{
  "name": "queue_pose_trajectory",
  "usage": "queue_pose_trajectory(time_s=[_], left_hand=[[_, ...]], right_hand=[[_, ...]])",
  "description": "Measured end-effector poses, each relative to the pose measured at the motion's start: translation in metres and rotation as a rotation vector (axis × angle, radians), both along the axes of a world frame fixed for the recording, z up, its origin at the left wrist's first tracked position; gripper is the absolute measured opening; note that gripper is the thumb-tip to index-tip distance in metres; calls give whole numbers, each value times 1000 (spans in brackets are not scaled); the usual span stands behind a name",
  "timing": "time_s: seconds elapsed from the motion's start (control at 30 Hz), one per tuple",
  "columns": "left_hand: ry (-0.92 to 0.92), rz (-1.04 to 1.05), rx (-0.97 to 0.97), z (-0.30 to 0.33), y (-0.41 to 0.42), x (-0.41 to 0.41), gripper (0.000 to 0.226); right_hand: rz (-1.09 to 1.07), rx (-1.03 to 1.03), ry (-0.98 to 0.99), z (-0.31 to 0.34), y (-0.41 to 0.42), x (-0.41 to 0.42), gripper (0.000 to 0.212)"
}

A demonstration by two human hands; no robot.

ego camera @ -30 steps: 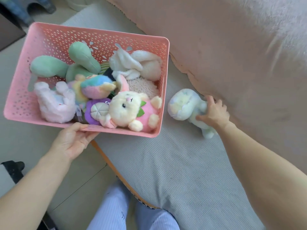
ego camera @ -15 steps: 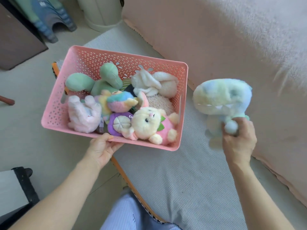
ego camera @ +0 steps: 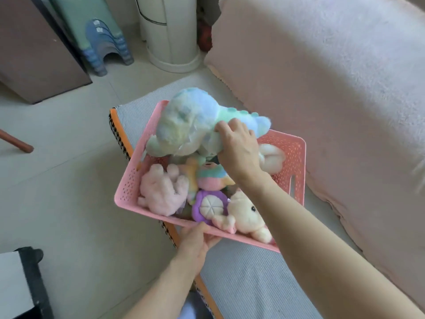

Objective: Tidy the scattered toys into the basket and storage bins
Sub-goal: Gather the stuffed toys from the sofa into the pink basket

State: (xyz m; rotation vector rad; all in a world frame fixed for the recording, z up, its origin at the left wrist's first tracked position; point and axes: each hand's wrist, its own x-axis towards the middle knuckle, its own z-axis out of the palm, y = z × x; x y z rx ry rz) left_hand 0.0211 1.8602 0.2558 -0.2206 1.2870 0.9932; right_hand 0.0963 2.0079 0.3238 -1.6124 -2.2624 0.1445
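The pink basket (ego camera: 296,171) sits on a grey mat (ego camera: 248,284) with an orange edge, which lies on the tiled floor (ego camera: 69,203); a sofa (ego camera: 333,88) under a pink cover stands just right of the mat.

The left hand (ego camera: 195,240) grips the near rim of the basket, thumb over the rim and fingers beneath it.

The right hand (ego camera: 239,146) is curled round the body of the dinosaur (ego camera: 188,120), a pastel tie-dye plush; the dinosaur lies across the far left part of the basket, on top of the other toys, its head toward the left and its tail (ego camera: 259,123) reaching over the far rim; whether its weight is on the pile or carried by the hand cannot be told.

Contents of the basket, below the dinosaur: a pink plush (ego camera: 161,192) at the near left; a rainbow plush (ego camera: 211,178) in the middle; a purple plush (ego camera: 209,208) with a white segmented face at the near rim; a cream plush (ego camera: 248,217) just right of it, partly hidden by the right forearm; a white plush (ego camera: 271,157) at the far right.

Far left of the scene: stacked stools (ego camera: 103,44) beside a dark cabinet (ego camera: 34,47); a cream bin (ego camera: 170,33) stands right of the stools, near the far end of the sofa.
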Motion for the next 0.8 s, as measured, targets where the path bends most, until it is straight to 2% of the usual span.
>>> queue_pose_trajectory(time_s=[0.07,0.13,0.3,0.37,0.43,0.53,0.6,0.67,0.73,0.77,0.8], left_hand=[[-5,-12,6,0,0,-1,41],[10,-38,20,-5,-1,-4,40],[47,-116,87,-5,-3,-7,40],[51,-109,81,-4,-3,-6,40],[53,-98,45,-4,1,-6,42],[21,-67,13,0,2,-6,39],[-3,-53,15,5,1,-9,37],[-11,-39,9,4,2,-11,38],[15,-30,-24,0,2,-9,38],[33,-34,-30,-1,2,-8,39],[44,-42,-25,-1,1,-7,40]], right_hand=[[-38,-197,-168,-18,15,-24,55],[-23,-208,-226,-35,20,-42,66],[-58,-222,-223,-57,26,-68,85],[-95,-258,-155,-59,38,-68,89],[-37,-344,-210,-69,46,-66,84],[38,-581,-439,-104,28,-59,46],[-37,-696,-354,-121,14,-61,28],[-53,-711,-209,-113,14,-65,26],[56,-711,-213,-86,19,-62,37],[108,-649,-264,-72,18,-57,45],[128,-500,-264,-57,13,-52,48]])
